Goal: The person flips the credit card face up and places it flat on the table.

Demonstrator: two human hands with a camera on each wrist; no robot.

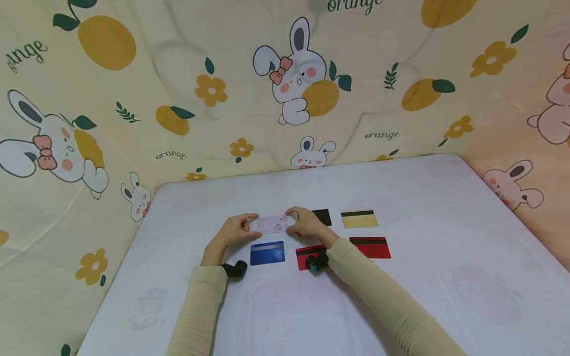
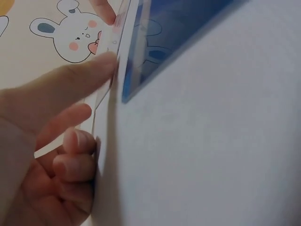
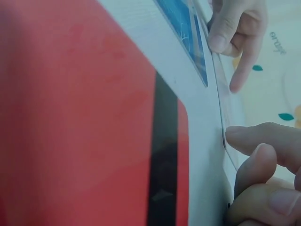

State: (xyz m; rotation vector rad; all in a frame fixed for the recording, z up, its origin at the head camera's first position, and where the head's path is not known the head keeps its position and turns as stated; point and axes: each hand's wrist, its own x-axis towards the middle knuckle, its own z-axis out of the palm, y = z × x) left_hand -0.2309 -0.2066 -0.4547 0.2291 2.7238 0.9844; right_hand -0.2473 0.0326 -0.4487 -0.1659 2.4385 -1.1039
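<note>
A pale pink patterned card lies between the two hands at the left of the back row of cards. My left hand holds its left end, with thumb and index finger at the near and far corners. Its right end is held the same way by my right hand. In the left wrist view, the thumb presses the card's near edge while the other fingers curl beneath the palm. Just in front is a blue card. A black card is partly hidden behind the right hand.
A gold card with a dark stripe lies at the back right. Two red cards are in the front row: one partly under the right wrist's black camera, another beside the right sleeve. A rabbit-and-orange print curtain borders the white table.
</note>
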